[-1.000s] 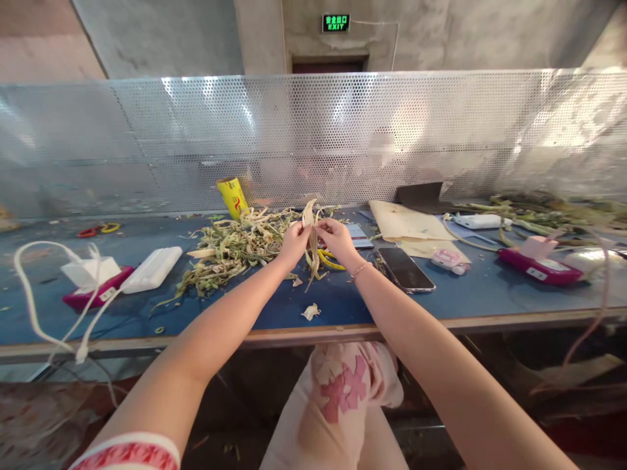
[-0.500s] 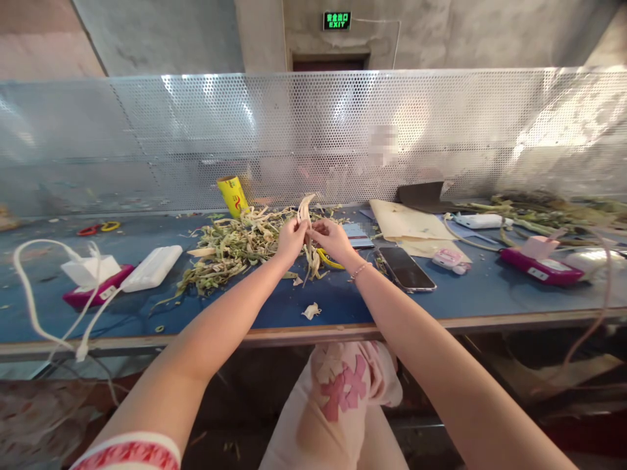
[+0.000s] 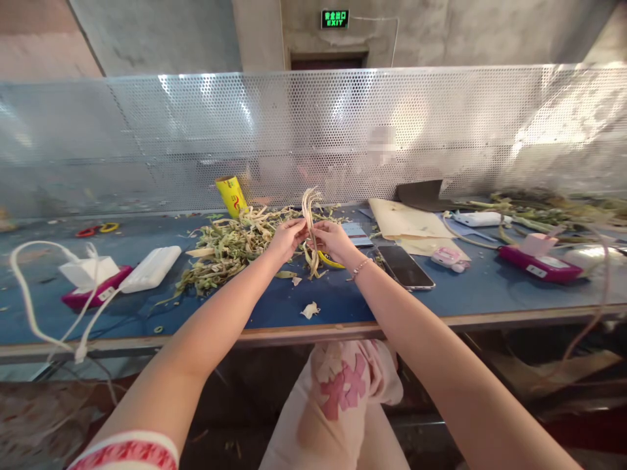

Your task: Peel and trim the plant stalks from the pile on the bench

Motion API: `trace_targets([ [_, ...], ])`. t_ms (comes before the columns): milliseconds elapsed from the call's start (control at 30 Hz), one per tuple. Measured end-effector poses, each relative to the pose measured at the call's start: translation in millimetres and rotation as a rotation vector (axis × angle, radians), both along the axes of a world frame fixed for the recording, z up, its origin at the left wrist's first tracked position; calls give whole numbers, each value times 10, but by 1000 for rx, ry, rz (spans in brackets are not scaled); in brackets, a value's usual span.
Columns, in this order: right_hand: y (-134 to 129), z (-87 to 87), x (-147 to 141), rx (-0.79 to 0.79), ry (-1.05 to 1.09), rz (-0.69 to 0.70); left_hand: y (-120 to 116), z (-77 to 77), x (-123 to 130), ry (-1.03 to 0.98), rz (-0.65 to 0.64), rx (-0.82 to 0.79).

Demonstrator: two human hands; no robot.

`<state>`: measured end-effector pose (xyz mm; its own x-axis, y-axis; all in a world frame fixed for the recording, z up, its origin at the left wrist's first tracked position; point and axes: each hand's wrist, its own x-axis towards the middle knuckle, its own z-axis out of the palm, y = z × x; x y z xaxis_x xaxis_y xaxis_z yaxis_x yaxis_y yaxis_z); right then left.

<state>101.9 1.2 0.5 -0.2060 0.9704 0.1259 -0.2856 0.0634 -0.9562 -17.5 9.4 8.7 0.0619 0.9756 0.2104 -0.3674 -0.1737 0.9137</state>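
Over the middle of the blue table (image 3: 274, 307), my right hand (image 3: 336, 240) is closed on a pale bundle of dried leaf strips (image 3: 308, 203). The strips stand up above the fingers and bend over at the top. My left hand (image 3: 289, 237) pinches the same bundle from the left side with its fingertips. Left of and behind it lies a heap of dried green and tan leaves (image 3: 230, 248). A yellow ring-shaped thing (image 3: 330, 262) shows partly below my right hand. One pale scrap (image 3: 310, 310) lies near the front edge.
A phone (image 3: 406, 267), a pink case (image 3: 449, 258) and tan paper (image 3: 409, 220) lie to the right. Magenta power sockets (image 3: 539, 264) with cables stand at both sides, beside a white power bank (image 3: 151, 268) at left. Behind rise a yellow tube (image 3: 232, 196) and a perforated metal screen (image 3: 274, 130).
The strips stand higher and more gathered above my fingers. My left hand has shifted slightly left, its fingers stretched more toward the bundle. The right hand has barely moved.
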Motion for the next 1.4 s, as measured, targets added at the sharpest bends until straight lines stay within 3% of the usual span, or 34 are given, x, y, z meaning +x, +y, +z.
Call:
trace_targets([
  [333, 32, -66, 1, 72, -54, 11, 79, -86, -43, 9, -58, -4],
  [567, 124, -184, -19, 405, -395, -132, 120, -141, -60, 98, 12, -20],
  [767, 96, -155, -35, 377, -355, -136, 155, -142, -90, 143, 41, 10],
  [933, 69, -121, -38, 318, -251, -143, 60, -26, -78, 236, 30, 45],
  [1167, 78, -103, -64, 250, -75, -36, 62, 58, -128, 239, -29, 81],
  [1267, 167, -152, -31, 394, -286, -130, 109, 56, -183, 181, -17, 107],
  [1333, 234, -202, 8, 546, -536, -260, 123, 69, -221, 135, 2, 98],
  [1400, 283, -255, 47, 668, -768, -295, 121, 97, -254, 109, 15, 90],
])
